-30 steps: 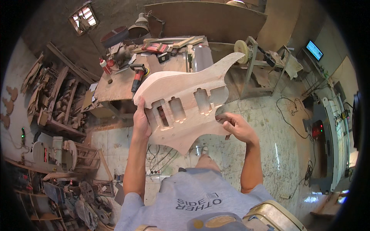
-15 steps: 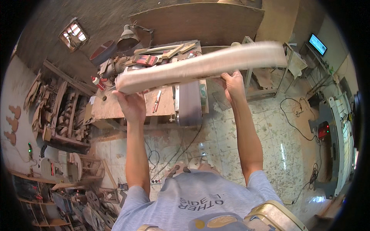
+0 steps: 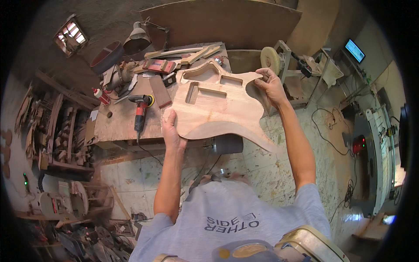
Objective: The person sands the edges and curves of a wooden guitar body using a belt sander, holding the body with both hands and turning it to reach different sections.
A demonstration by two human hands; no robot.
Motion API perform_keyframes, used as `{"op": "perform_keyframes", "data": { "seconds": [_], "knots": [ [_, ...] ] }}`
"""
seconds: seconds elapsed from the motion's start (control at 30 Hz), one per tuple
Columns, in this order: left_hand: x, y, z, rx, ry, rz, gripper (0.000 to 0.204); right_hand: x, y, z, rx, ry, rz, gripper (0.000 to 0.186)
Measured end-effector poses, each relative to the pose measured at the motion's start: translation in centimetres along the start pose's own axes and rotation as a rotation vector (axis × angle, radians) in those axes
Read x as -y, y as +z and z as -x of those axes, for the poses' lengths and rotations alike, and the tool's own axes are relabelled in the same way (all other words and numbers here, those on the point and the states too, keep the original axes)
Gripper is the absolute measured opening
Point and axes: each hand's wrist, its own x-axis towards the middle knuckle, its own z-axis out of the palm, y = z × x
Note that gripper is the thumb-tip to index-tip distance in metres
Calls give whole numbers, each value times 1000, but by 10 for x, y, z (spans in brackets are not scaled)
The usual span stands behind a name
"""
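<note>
A bare wooden electric guitar body [image 3: 209, 109] with routed cavities is held up in front of me over the workbench, its cavity side facing me. My left hand [image 3: 173, 133] is closed on its left end, thumb on the face. My right hand [image 3: 273, 87] pinches the tip of its upper right horn. Left of the body, a red and black power sander [image 3: 140, 112] with a yellow-rimmed disc lies on the workbench [image 3: 115, 124]. A flat brown wooden block [image 3: 160, 91] lies beside it. Below the body shows the dark end of a belt sander [image 3: 228, 143], mostly hidden.
A red and white bottle [image 3: 101, 96], a red sanding block [image 3: 159, 66] and wood strips [image 3: 196, 56] crowd the bench. A lamp [image 3: 137, 39] stands behind. Scrap racks [image 3: 61, 126] are at left. Cables [image 3: 328, 120] lie on the floor at right.
The guitar body has turned from edge-on to face me, and sits lower. My right hand now grips its horn; my left has shifted slightly right and down. The power sander has come into clearer view.
</note>
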Motion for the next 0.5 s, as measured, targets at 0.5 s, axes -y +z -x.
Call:
{"op": "perform_keyframes", "data": {
  "seconds": [0.5],
  "knots": [
    [45,-4,-26,-182,-18,-102,33,-83,-22,-48,23,191,340,34]
  ]
}}
